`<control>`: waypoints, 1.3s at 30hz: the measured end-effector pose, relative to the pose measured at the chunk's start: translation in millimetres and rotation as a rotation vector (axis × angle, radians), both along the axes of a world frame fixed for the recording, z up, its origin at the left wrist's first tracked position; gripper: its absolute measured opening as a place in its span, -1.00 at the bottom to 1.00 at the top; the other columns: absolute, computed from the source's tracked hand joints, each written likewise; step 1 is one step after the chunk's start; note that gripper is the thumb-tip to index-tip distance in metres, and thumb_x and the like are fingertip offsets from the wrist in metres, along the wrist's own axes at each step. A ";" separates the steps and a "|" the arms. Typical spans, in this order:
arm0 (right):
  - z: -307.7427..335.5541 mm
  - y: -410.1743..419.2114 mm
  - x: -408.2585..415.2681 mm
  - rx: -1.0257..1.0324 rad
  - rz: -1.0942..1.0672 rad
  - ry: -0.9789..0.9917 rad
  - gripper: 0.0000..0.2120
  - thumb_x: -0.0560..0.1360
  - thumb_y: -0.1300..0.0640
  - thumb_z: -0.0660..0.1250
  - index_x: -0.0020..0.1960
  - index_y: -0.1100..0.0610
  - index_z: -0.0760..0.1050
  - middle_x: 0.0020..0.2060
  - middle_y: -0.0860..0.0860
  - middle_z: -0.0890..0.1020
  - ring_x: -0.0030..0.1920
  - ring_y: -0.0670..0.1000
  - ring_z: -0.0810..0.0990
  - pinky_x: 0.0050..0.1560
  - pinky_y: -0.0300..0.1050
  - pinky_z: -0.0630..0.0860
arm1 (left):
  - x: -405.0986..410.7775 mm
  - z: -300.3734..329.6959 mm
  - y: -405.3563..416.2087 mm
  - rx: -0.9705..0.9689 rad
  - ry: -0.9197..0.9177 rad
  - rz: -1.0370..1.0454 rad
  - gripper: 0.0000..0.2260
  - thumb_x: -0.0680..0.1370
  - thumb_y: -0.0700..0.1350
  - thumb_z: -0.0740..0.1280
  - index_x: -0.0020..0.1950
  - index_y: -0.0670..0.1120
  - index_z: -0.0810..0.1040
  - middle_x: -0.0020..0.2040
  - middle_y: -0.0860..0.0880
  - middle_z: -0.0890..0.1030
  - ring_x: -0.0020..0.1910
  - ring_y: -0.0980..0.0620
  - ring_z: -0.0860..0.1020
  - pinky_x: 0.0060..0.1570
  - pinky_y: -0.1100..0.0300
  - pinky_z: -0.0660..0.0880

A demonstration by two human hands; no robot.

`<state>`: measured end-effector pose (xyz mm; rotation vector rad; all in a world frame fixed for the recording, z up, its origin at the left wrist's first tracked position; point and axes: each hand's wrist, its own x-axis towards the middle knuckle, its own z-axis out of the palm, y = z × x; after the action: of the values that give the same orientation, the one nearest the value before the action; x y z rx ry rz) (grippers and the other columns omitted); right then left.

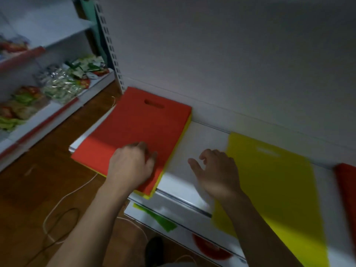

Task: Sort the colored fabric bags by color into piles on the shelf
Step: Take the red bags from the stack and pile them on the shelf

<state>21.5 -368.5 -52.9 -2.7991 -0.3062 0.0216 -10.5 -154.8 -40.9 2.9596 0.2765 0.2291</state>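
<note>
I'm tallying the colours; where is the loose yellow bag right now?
In the head view the yellow bag lies flat on the shelf, right of the right hand.

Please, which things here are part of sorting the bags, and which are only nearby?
Part of the job:
- mixed stack, red bag on top, yellow edges below, under the left hand
- yellow bag beside the right hand
- red bag at far right
- shelf

Only nearby:
- snack packets
- white cable

Packaged snacks (63, 83) fill neighbouring shelves; a cable (57, 205) crosses the floor (34, 189).
</note>
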 end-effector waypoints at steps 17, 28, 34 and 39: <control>-11.5 73.3 11.6 0.019 -0.326 0.216 -0.69 0.51 -0.21 0.24 -0.08 0.04 0.45 -0.04 0.05 0.63 0.04 0.14 0.59 -0.15 -0.11 0.39 | 30.8 -10.9 130.5 0.179 0.193 0.130 -0.51 0.54 0.25 0.20 0.15 -0.16 0.46 0.10 -0.15 0.55 0.13 -0.16 0.51 0.11 -0.02 0.41; -9.9 59.5 17.4 0.216 -0.388 0.199 -0.53 0.54 -0.16 0.26 -0.40 0.11 0.30 -0.44 -0.01 0.40 -0.10 0.20 0.57 -0.29 -0.08 0.19 | 70.1 6.1 121.2 0.012 0.562 0.045 -0.48 0.52 0.28 0.26 0.13 -0.17 0.52 0.14 -0.17 0.58 0.11 -0.15 0.56 -0.04 0.11 0.47; 9.7 9.8 -3.4 0.059 -0.436 -0.006 -0.70 0.57 -0.09 0.21 -0.22 0.09 0.36 -0.04 0.13 0.63 0.03 0.21 0.57 -0.15 -0.02 0.39 | 53.0 12.4 61.0 -0.137 0.390 -0.152 -0.69 0.57 0.10 0.26 -0.09 -0.13 0.58 0.00 -0.20 0.63 0.06 -0.21 0.58 -0.13 0.16 0.42; 29.7 -66.9 -25.3 -0.056 -0.532 -0.110 -0.71 0.58 -0.11 0.20 -0.05 0.10 0.50 0.00 0.12 0.65 0.04 0.22 0.59 -0.06 -0.01 0.46 | 39.4 16.0 -15.3 -0.123 0.241 -0.275 -0.65 0.57 0.10 0.26 -0.32 -0.09 0.42 -0.12 -0.17 0.65 -0.02 -0.21 0.60 -0.25 0.15 0.35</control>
<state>-3.8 -435.4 -23.2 -2.8485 0.4241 -0.2493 28.9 -170.1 -25.0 2.8577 -0.0875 -0.1735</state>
